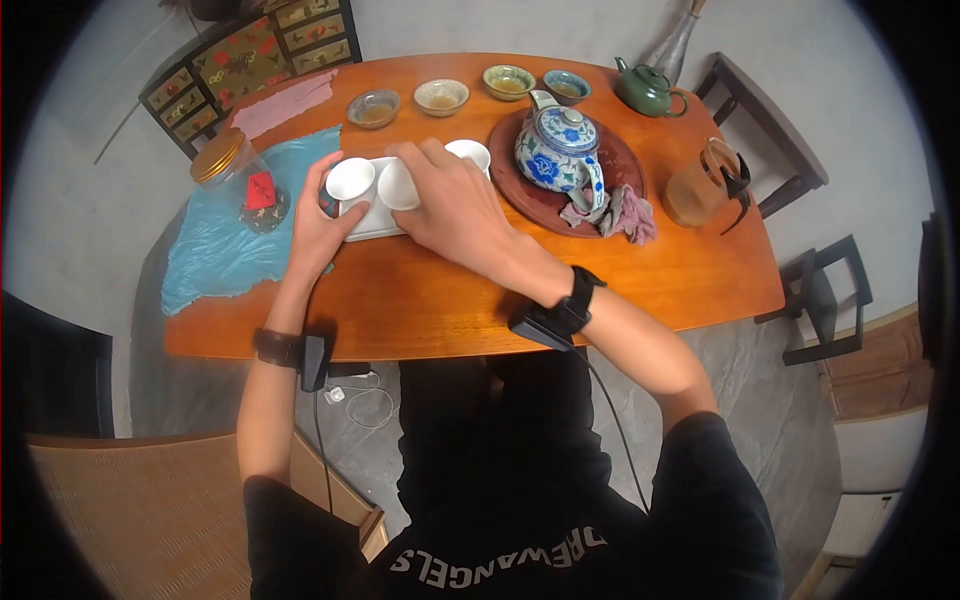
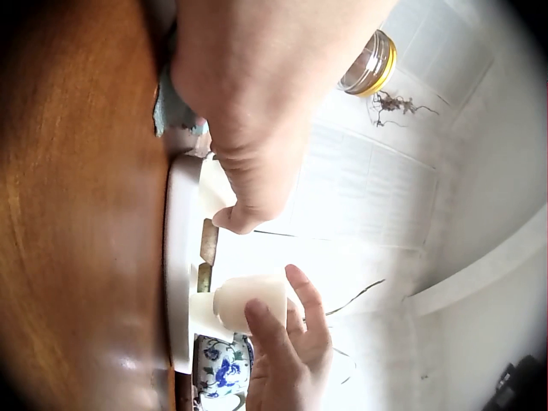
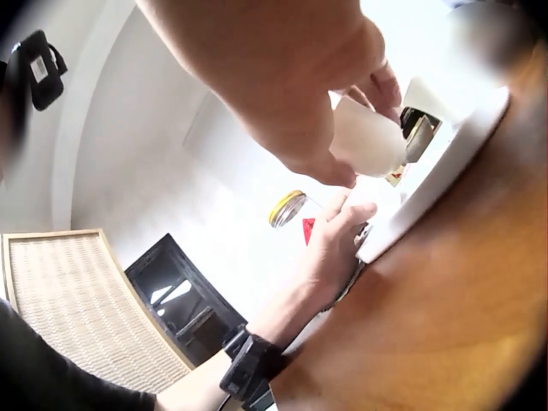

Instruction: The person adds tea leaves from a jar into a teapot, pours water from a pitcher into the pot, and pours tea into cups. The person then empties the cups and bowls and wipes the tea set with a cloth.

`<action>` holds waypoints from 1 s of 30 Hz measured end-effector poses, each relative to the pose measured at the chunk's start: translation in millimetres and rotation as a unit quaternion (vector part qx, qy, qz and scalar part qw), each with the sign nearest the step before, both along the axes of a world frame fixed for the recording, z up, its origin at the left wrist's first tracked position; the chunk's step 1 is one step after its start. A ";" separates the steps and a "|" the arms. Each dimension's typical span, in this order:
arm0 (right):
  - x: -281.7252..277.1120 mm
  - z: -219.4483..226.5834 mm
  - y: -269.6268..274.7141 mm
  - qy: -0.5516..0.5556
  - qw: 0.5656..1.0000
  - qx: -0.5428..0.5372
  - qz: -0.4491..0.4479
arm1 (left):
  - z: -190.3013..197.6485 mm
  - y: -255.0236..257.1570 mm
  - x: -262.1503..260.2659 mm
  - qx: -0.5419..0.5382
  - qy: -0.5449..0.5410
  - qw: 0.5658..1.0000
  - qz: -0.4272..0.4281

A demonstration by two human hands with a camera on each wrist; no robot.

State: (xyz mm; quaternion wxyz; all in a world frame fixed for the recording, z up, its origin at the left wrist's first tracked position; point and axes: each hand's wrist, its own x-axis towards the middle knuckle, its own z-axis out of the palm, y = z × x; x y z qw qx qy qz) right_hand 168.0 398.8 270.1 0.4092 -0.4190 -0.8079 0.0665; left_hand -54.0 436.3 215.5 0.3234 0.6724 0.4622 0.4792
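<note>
White cups [image 1: 350, 179] stand on a white rectangular tray [image 1: 372, 226] near the far left-centre of the wooden table [image 1: 450, 290], and both hands are on them. The left hand [image 1: 318, 225] lies at the tray's left edge, its thumb along the near rim and its fingers curled up beside the leftmost cup. The right hand [image 1: 450, 205] reaches across from the right and pinches the middle cup [image 1: 398, 184] between thumb and fingertips; the right wrist view shows that cup [image 3: 366, 137] held tilted above the tray [image 3: 437, 184]. A third cup [image 1: 468, 153] sits at the tray's far right corner, partly hidden behind the right hand.

Just left of the tray, a blue cloth [image 1: 215, 245] runs to the table's left edge, bearing a glass jar [image 1: 232, 170] with a gold lid. Just right of the tray is a round wooden stand [image 1: 620, 165] carrying a blue-and-white teapot [image 1: 558, 148] and a crumpled rag [image 1: 622, 213]. Four small bowls [image 1: 441, 96] line the far edge, with a green teapot [image 1: 646, 90] at their right end and a glass pitcher [image 1: 700, 183] near the right edge. Bare tabletop lies between the tray and the near edge, crossed only by the two forearms.
</note>
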 end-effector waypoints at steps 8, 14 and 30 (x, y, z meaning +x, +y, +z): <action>-15.9 -10.9 31.5 -0.179 0.979 0.018 -0.102 | 1.2 -1.9 -3.7 0.018 0.027 0.999 0.000; -9.3 -14.6 36.1 -0.203 0.972 -0.020 -0.113 | -7.2 4.8 -7.3 0.021 -0.116 0.992 -0.047; 240.9 35.0 236.1 -0.196 0.906 -0.345 -0.146 | 90.2 152.3 39.7 0.071 0.341 0.936 -0.049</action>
